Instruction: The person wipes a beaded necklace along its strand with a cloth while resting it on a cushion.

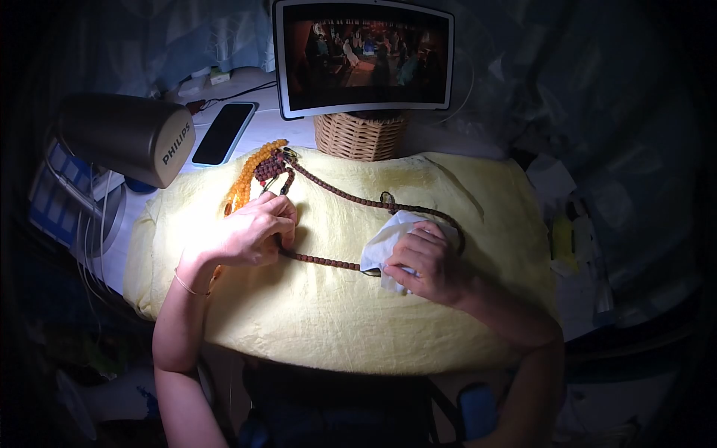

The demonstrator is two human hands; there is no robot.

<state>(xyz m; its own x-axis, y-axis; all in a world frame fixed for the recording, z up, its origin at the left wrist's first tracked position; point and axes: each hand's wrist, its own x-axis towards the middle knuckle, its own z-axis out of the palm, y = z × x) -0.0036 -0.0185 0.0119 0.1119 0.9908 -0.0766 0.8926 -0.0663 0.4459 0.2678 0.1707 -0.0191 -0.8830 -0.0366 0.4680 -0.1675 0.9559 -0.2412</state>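
A long strand of dark brown beads lies in a loop on the yellow cloth. My left hand is closed on the strand at its lower left, fingers bent together. In my right hand is a crumpled white cloth, pressed over the right part of the loop; the beads under it are hidden. Just above my left hand sit a bundle of dark red beads and several strings of orange beads.
A tablet stands at the back against a wicker basket. Left of it lie a phone and a Philips lamp head with white cables. Papers are at the right. A bracelet is round my left wrist.
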